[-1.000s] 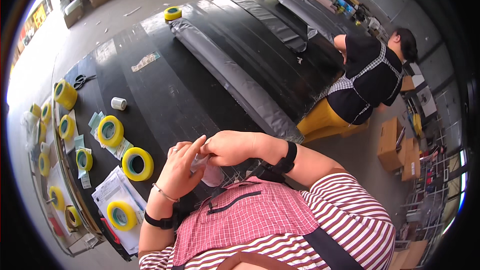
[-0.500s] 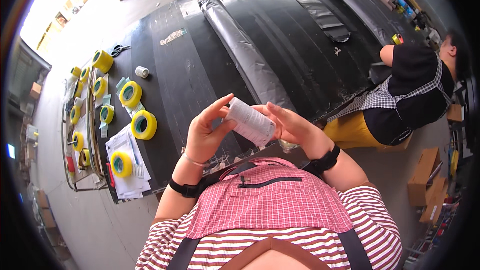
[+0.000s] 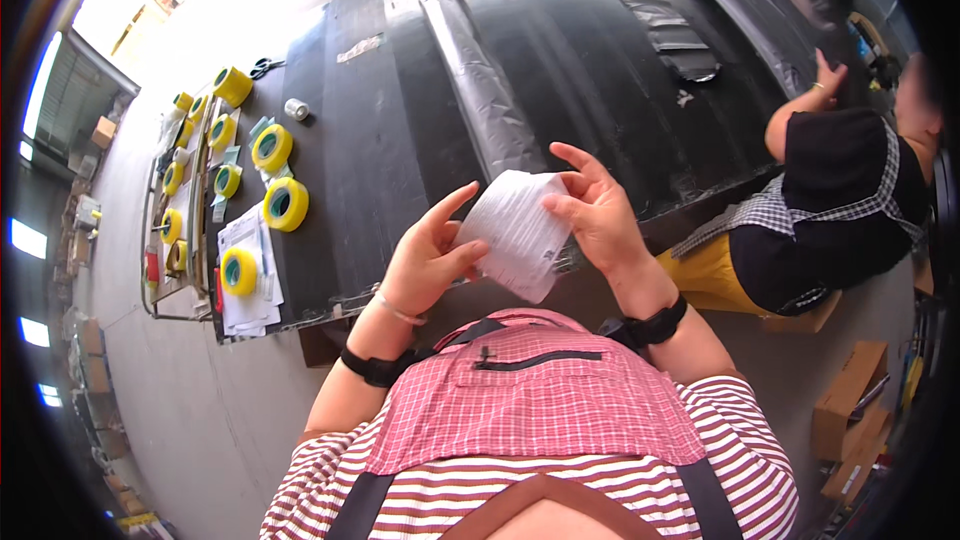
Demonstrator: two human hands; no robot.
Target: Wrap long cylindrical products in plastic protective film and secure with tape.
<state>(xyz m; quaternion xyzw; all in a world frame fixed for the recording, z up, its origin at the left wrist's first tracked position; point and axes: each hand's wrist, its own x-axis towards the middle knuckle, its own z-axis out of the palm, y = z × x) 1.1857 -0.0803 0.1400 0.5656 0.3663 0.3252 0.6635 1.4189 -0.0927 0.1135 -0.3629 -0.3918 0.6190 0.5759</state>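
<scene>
A white printed paper sheet (image 3: 515, 240) hangs, slightly curved, in front of my apron. My left hand (image 3: 435, 258) pinches its left edge between thumb and fingers, index finger raised. At its upper right corner my right hand (image 3: 600, 215) grips it with the thumb on the face, another finger lifted. Just beyond the sheet, a long roll wrapped in dark plastic (image 3: 475, 80) lies across the black table (image 3: 370, 140). The sheet hides part of the table's near edge.
Yellow tape rolls (image 3: 287, 204) and papers (image 3: 262, 260) lie at the table's left, beside a metal rack (image 3: 150, 230). A small white roll (image 3: 297, 109) and scissors (image 3: 266, 67) are farther back. A co-worker (image 3: 840, 200) reaches over the table at right; cardboard boxes (image 3: 845, 395) stand behind.
The paper has gone from a rolled cylinder to an opened sheet between my hands. My right hand has risen slightly. The co-worker's arm now reaches farther out, and the whole view has shifted.
</scene>
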